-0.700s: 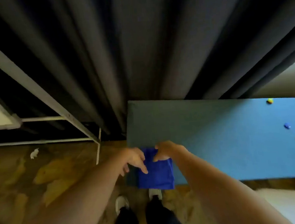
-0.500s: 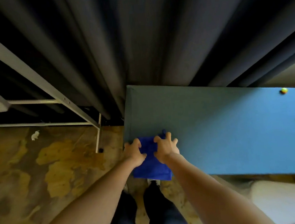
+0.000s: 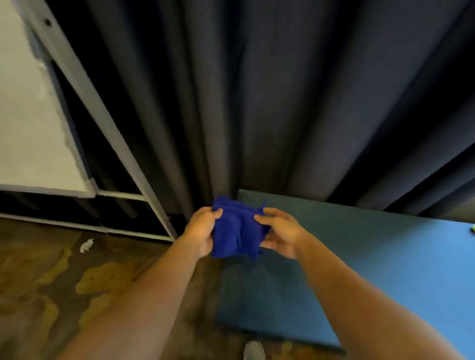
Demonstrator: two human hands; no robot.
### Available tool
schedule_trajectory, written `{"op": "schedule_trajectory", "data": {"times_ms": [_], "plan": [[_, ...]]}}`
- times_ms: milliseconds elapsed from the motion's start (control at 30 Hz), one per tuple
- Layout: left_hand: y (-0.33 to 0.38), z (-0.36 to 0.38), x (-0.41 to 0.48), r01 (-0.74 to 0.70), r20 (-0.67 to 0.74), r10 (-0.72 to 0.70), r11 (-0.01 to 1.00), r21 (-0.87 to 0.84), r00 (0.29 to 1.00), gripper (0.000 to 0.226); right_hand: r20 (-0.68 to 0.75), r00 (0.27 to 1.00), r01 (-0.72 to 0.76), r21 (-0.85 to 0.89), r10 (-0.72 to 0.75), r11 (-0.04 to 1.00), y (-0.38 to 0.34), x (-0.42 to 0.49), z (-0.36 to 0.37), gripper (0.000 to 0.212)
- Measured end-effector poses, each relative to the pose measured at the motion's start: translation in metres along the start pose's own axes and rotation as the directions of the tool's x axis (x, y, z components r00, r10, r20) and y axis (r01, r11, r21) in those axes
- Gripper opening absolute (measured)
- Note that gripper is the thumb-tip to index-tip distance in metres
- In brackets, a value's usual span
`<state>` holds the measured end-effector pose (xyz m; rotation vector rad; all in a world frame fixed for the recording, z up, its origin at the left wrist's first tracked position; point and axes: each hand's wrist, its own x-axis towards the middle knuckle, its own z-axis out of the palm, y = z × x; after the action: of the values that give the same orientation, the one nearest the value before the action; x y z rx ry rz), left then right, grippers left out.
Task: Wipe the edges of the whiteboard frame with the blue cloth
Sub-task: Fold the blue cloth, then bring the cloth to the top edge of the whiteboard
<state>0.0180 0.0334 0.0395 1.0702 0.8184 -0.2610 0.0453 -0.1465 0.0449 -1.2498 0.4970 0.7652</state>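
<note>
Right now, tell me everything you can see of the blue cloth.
The blue cloth is a deep royal blue, soft-looking fabric, bunched into a rumpled wad with folds and a loose corner sticking out at its upper right. It is held in the air between the left hand and the right hand, whose fingers grip its two sides. It sits over the near-left corner of the blue board, apparently not resting on it.

I see the cloth (image 3: 236,231) between both hands, above the board's (image 3: 379,268) far-left corner; whiteboard (image 3: 11,106) far left.
</note>
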Motion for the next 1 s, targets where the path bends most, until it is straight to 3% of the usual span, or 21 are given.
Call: {"op": "schedule_trajectory", "data": {"times_ms": [100,167,233,367,567,700,867,933,1000], "plan": [[0.089,-0.017,-0.021,-0.232,0.008,0.234,0.968,-0.091,0.972,0.038,0.214,0.960,0.174,0.051,-0.181,0.983,-0.069,-0.012,0.061,0.064],[0.152,-0.039,-0.053,-0.369,0.093,0.383,0.919,-0.139,0.919,0.044,0.391,0.878,0.303,-0.010,-0.275,0.953,-0.111,-0.032,0.114,0.071],[0.203,-0.060,-0.087,-0.484,0.181,0.491,0.871,-0.084,0.852,0.048,0.487,0.803,0.420,-0.056,-0.342,0.906,-0.141,-0.049,0.160,0.079],[0.298,-0.129,-0.166,-0.666,0.228,0.647,0.746,0.013,0.728,0.056,0.664,0.657,0.595,-0.165,-0.358,0.787,-0.188,-0.096,0.268,0.084],[0.398,-0.240,-0.270,-0.800,0.156,0.813,0.482,0.357,0.560,0.063,0.736,0.469,0.864,-0.267,-0.488,0.427,-0.241,-0.160,0.415,0.052],[0.453,-0.291,-0.312,-0.834,0.100,0.928,0.271,0.481,0.359,0.052,0.783,0.308,0.951,-0.275,-0.541,0.143,-0.267,-0.203,0.499,0.046],[0.516,-0.332,-0.334,-0.818,0.077,0.959,0.188,0.543,0.272,0.032,0.759,0.072,0.873,-0.362,-0.647,-0.328,-0.291,-0.230,0.586,0.061],[0.536,-0.345,-0.335,-0.801,0.102,0.959,0.159,0.577,0.264,0.041,0.759,0.013,0.823,-0.378,-0.650,-0.424,-0.302,-0.232,0.611,0.051],[0.557,-0.362,-0.331,-0.715,0.100,0.972,0.087,0.693,0.214,0.046,0.791,0.007,0.786,-0.382,-0.612,-0.486,-0.313,-0.230,0.635,0.031]]}}
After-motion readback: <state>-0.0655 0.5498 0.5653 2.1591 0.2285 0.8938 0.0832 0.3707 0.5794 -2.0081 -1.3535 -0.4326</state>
